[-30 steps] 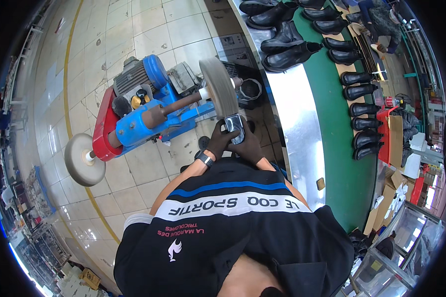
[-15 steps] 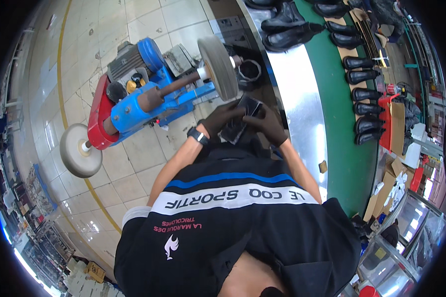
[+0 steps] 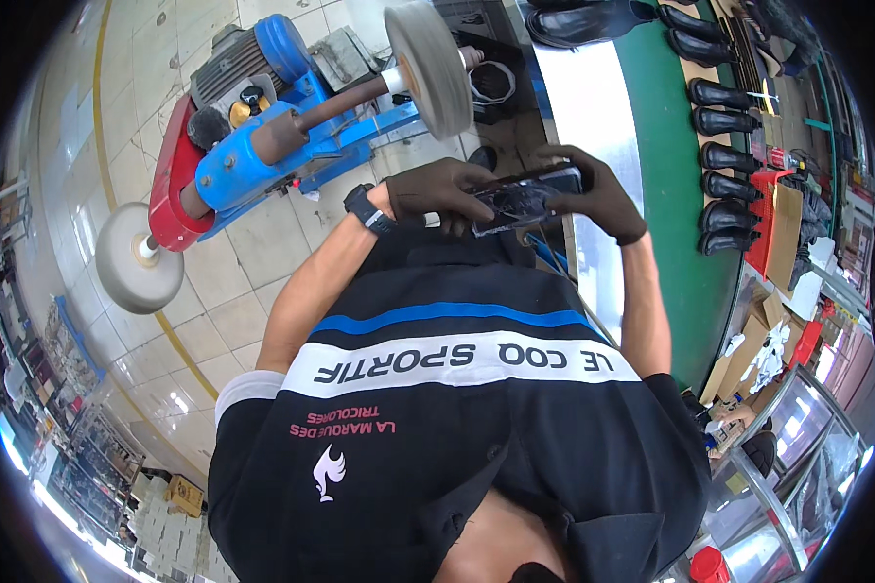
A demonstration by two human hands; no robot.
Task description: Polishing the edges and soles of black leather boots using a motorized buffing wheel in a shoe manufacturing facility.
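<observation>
Pale floor tiles (image 3: 262, 236) covered the left of the scene, crossed by a yellow line (image 3: 182, 352), while a green surface (image 3: 666, 233) edged with bright metal (image 3: 593, 107) ran along the right. On the green surface stood a row of black shoes (image 3: 736, 187), most of them side by side in pairs, and past them to the right was a red crate (image 3: 763, 228).

A blue and red machine (image 3: 228, 173) stood far and left of the person, with a pale wheel (image 3: 117, 262) at its left end and a thick grey wheel (image 3: 449, 83) at its right end. Whether either wheel was turning could not be told.

The worked thing, a black glossy piece (image 3: 523, 204), perhaps a shoe, was held up between the two gloved hands, just beyond the dark shirt (image 3: 389, 476) and left of the metal edge. The left hand (image 3: 437, 191), with a watch (image 3: 367, 209) at its wrist, had its fingers bent around the piece's left end. The right hand (image 3: 601, 194) was closed on the right end, thumb on the near side and fingers curled over the far side.

The piece was near the grey wheel but apart from it, so no contact was under way. Its top caught uneven light; whether its surface was finished or wanted more work could not be judged. The lined-up shoes looked glossy, but the piece itself had not yet been set down.
</observation>
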